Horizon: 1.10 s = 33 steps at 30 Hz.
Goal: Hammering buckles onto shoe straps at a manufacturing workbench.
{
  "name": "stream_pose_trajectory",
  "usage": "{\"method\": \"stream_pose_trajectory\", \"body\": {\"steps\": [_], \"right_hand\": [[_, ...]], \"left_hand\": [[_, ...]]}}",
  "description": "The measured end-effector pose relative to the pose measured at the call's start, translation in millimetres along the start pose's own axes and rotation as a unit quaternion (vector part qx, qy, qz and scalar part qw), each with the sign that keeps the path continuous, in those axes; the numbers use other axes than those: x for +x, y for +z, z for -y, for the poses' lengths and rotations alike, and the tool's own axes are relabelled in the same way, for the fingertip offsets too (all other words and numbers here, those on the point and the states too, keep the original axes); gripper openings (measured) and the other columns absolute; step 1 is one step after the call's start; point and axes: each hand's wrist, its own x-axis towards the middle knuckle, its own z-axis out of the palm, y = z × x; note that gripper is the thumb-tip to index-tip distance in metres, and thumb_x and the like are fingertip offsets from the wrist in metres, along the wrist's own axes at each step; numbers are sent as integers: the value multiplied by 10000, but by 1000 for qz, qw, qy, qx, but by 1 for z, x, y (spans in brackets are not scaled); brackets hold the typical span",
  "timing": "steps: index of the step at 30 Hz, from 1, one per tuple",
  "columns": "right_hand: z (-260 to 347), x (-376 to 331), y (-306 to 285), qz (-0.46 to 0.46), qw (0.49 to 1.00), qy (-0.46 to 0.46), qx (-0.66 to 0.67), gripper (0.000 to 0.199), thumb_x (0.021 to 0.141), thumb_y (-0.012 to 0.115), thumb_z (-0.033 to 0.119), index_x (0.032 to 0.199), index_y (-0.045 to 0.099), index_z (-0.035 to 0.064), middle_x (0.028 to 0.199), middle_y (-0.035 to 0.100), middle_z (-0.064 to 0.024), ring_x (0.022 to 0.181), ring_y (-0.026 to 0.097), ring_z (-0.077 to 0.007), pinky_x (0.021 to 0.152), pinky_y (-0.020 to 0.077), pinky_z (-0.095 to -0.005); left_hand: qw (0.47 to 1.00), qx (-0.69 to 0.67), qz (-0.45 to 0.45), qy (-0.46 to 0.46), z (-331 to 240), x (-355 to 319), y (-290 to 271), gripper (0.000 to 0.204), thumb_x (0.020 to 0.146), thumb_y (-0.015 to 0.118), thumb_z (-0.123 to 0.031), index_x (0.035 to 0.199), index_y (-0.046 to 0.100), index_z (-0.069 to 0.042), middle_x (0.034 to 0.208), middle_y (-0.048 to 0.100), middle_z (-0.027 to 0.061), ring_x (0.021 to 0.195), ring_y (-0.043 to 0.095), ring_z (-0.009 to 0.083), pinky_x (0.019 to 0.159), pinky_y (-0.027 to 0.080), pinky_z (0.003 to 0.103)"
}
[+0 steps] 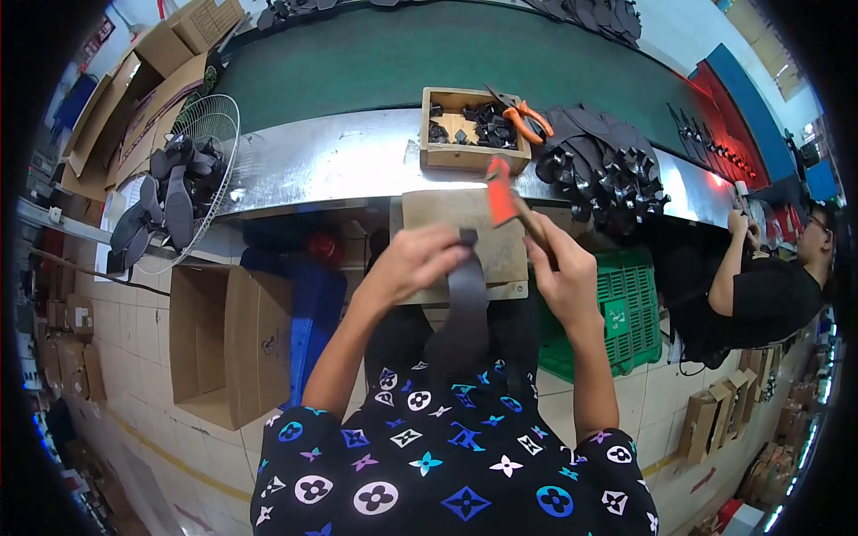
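Observation:
My left hand (414, 264) is closed around the heel end of a dark grey shoe sole (468, 308), which hangs toward my lap with its tip low. The fingers are slightly smeared by motion. My right hand (567, 275) grips the wooden handle of a hammer (502, 198) with an orange-red head, raised to the right of the sole's heel. Both hands are over a beige work board (429, 210) at the table's near edge. Beyond it stands a wooden box (465, 159) of small black pieces, with orange-handled pliers (525, 119) lying across its right corner.
A pile of dark heeled soles (608, 174) lies on the metal table edge (331, 161), before a green belt (375, 67). A white wire basket (234, 134) of soles stands left, above a cardboard box (228, 339). Low right are a green crate (630, 313) and a seated co-worker (769, 290).

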Motion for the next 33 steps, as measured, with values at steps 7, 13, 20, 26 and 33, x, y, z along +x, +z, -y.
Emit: {"method": "stream_pose_trajectory", "body": {"steps": [7, 13, 20, 26, 33], "right_hand": [[-10, 7, 19, 110, 965, -172, -162, 390, 845, 696, 144, 1207, 617, 20, 1097, 628, -114, 1039, 587, -258, 841, 431, -334], [35, -26, 0, 230, 727, 72, 643, 416, 987, 604, 351, 1153, 611, -31, 1156, 612, -153, 799, 621, -141, 633, 511, -254], [60, -48, -5, 172, 704, 184, 664, 602, 902, 584, 612, 956, 593, 13, 978, 614, -139, 983, 577, -261, 934, 449, -425], [66, -49, -2, 140, 668, 163, 712, 573, 900, 573, 629, 853, 606, 58, 854, 620, -87, 821, 554, -197, 891, 427, -393], [67, -50, -3, 145, 654, 100, 735, 574, 903, 573, 624, 850, 602, 53, 823, 607, -73, 805, 557, -195, 896, 417, -392]], "left_hand": [[934, -278, 89, -208, -92, -38, 6, 250, 981, 555, -193, 969, 648, 38, 793, 582, 87, 748, 572, 166, 685, 443, 304], [869, -387, 144, -272, -111, -32, 11, 319, 1015, 482, -212, 997, 653, 56, 975, 638, 98, 916, 586, 158, 849, 444, 287], [771, -512, 169, -338, -130, -29, 26, 342, 960, 475, -274, 986, 600, 43, 1020, 641, 165, 984, 607, 222, 907, 457, 317], [775, -518, 167, -321, -130, -34, 36, 360, 917, 493, -302, 970, 598, 39, 971, 628, 159, 941, 599, 232, 882, 450, 340], [816, -492, 222, -206, -120, -37, 36, 288, 1016, 444, -187, 1038, 609, 48, 1007, 620, 118, 997, 577, 194, 926, 436, 319]]}}
